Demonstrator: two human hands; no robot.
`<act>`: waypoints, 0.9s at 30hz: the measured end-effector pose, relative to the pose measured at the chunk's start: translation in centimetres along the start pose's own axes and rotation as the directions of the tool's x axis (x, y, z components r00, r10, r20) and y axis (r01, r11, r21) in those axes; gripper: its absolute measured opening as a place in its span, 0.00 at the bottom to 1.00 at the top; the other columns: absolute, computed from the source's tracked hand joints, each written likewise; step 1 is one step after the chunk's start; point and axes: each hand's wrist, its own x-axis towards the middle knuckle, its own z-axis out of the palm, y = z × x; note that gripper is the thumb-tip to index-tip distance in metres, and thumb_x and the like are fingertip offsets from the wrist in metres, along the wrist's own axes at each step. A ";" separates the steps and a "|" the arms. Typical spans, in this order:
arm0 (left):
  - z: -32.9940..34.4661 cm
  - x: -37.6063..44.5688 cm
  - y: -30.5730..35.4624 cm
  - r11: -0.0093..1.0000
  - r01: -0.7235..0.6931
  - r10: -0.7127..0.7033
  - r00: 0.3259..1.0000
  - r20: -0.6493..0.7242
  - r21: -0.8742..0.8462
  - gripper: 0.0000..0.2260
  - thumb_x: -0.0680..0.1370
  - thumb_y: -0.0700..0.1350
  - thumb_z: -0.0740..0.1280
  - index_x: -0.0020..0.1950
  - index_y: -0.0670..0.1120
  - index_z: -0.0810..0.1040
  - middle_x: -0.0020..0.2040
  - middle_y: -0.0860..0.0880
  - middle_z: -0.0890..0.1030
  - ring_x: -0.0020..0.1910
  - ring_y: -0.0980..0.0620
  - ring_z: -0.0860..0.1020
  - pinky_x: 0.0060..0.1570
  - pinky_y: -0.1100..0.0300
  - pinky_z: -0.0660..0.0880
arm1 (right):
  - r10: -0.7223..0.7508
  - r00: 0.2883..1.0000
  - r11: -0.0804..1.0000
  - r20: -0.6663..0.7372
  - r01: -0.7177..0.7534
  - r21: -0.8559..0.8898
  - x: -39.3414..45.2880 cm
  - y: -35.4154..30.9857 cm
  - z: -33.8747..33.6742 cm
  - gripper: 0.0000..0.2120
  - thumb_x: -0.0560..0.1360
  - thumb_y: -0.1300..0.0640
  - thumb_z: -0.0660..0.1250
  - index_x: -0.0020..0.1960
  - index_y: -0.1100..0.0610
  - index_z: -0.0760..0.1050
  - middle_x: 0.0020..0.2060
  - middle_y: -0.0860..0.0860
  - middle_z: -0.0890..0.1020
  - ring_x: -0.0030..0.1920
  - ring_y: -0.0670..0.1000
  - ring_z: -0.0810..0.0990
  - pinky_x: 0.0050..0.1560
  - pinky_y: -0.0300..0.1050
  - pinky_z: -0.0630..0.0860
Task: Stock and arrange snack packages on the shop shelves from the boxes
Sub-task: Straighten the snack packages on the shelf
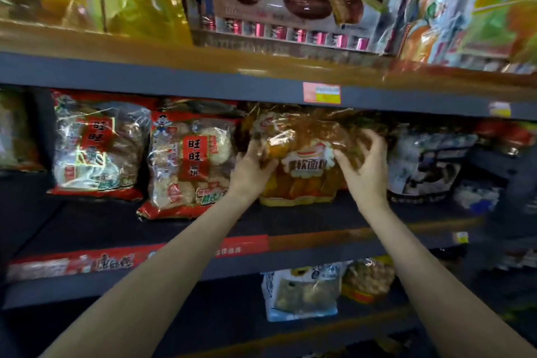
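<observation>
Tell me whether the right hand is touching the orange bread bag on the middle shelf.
Touching. The head view shows the right hand with curled fingers pressed onto the front of the orange bread bag, no gap visible; the left hand holds its other side.

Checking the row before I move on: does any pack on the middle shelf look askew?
Yes. The red rice-cracker bag beside the left hand sits further forward than its neighbour, bottom corner skewed. Both hands hold the orange bread bag.
</observation>
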 end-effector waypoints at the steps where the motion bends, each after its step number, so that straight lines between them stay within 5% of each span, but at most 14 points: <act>1: -0.1 0.4 -0.1 1.000 0.026 -0.026 0.999 -0.032 -0.012 0.22 0.78 0.49 0.64 0.69 0.48 0.63 0.62 0.43 0.76 0.66 0.41 0.69 0.61 0.44 0.70 | -0.005 1.000 1.000 0.024 0.005 0.001 0.1 0.3 0.4 0.27 0.74 0.57 0.69 0.69 0.58 0.63 0.64 0.58 0.69 0.65 0.55 0.70 0.66 0.42 0.66; 3: 0.1 1.1 0.1 0.998 0.052 -0.050 0.996 -0.068 0.035 0.19 0.78 0.48 0.63 0.68 0.46 0.64 0.60 0.43 0.77 0.64 0.41 0.71 0.60 0.44 0.71 | -0.011 0.997 0.997 0.082 0.017 -0.069 -0.2 1.0 1.2 0.25 0.75 0.61 0.67 0.70 0.59 0.62 0.65 0.59 0.68 0.66 0.56 0.67 0.61 0.32 0.59; 6: 0.3 2.1 0.4 0.989 0.077 -0.063 0.992 -0.113 0.129 0.19 0.79 0.49 0.62 0.67 0.45 0.64 0.62 0.42 0.74 0.63 0.41 0.72 0.59 0.48 0.72 | -0.009 0.992 0.995 0.126 0.021 -0.094 -0.3 1.8 2.4 0.28 0.76 0.64 0.64 0.73 0.55 0.59 0.68 0.58 0.65 0.68 0.54 0.65 0.59 0.33 0.59; 11: -0.7 4.5 -0.4 0.958 0.152 -0.108 0.977 -0.184 0.242 0.21 0.80 0.52 0.60 0.70 0.45 0.62 0.64 0.40 0.74 0.61 0.40 0.75 0.56 0.49 0.74 | 0.071 0.893 0.980 0.444 0.021 -0.199 3.2 1.7 5.3 0.43 0.75 0.61 0.67 0.77 0.47 0.42 0.74 0.56 0.53 0.72 0.59 0.59 0.66 0.54 0.67; 13: -0.7 5.2 -0.6 0.957 0.131 -0.086 0.980 -0.180 0.260 0.20 0.80 0.51 0.60 0.69 0.45 0.63 0.61 0.40 0.77 0.60 0.40 0.75 0.56 0.46 0.76 | -0.035 0.940 0.942 0.338 0.144 -0.303 3.0 0.9 6.1 0.46 0.71 0.62 0.71 0.77 0.49 0.44 0.74 0.57 0.50 0.72 0.62 0.59 0.62 0.61 0.71; 15: -0.6 5.3 -0.7 0.952 0.104 -0.050 0.980 -0.190 0.287 0.21 0.79 0.49 0.62 0.69 0.45 0.62 0.61 0.40 0.76 0.59 0.39 0.76 0.56 0.45 0.75 | -0.274 0.916 0.820 0.294 0.382 -0.426 1.5 0.4 7.5 0.48 0.65 0.60 0.77 0.76 0.49 0.52 0.73 0.60 0.53 0.67 0.67 0.63 0.55 0.62 0.76; 17: -0.7 4.8 -0.7 0.947 0.060 -0.001 0.982 -0.187 0.314 0.22 0.79 0.46 0.63 0.70 0.43 0.61 0.66 0.40 0.72 0.63 0.39 0.73 0.59 0.46 0.74 | -0.340 0.855 0.721 0.393 0.505 -0.474 0.5 0.6 9.2 0.53 0.60 0.53 0.81 0.76 0.46 0.54 0.74 0.61 0.49 0.69 0.71 0.55 0.59 0.70 0.68; 21: -1.8 2.5 -1.4 0.888 -0.108 0.178 0.977 -0.118 0.448 0.28 0.77 0.40 0.64 0.74 0.38 0.56 0.71 0.37 0.62 0.62 0.35 0.72 0.55 0.45 0.75 | -0.193 0.855 0.706 0.482 0.462 -0.537 1.7 1.4 12.2 0.53 0.68 0.45 0.74 0.76 0.41 0.37 0.73 0.60 0.32 0.71 0.70 0.32 0.66 0.74 0.42; 24: -3.7 0.1 -1.7 0.804 -0.218 0.297 0.953 -0.056 0.553 0.22 0.77 0.39 0.63 0.70 0.36 0.63 0.67 0.38 0.65 0.63 0.37 0.69 0.56 0.50 0.72 | -0.153 0.879 0.731 0.452 0.408 -0.548 1.6 0.8 12.9 0.48 0.72 0.53 0.71 0.76 0.42 0.38 0.73 0.60 0.31 0.70 0.68 0.29 0.66 0.71 0.34; 27: -7.0 -1.9 -3.5 0.817 -0.125 0.223 0.969 -0.108 0.563 0.23 0.79 0.43 0.62 0.71 0.37 0.60 0.70 0.38 0.62 0.65 0.38 0.66 0.56 0.51 0.68 | -0.095 0.907 0.804 0.410 0.312 -0.506 -0.2 -1.9 12.5 0.40 0.73 0.57 0.70 0.77 0.48 0.50 0.75 0.61 0.39 0.73 0.68 0.36 0.68 0.71 0.40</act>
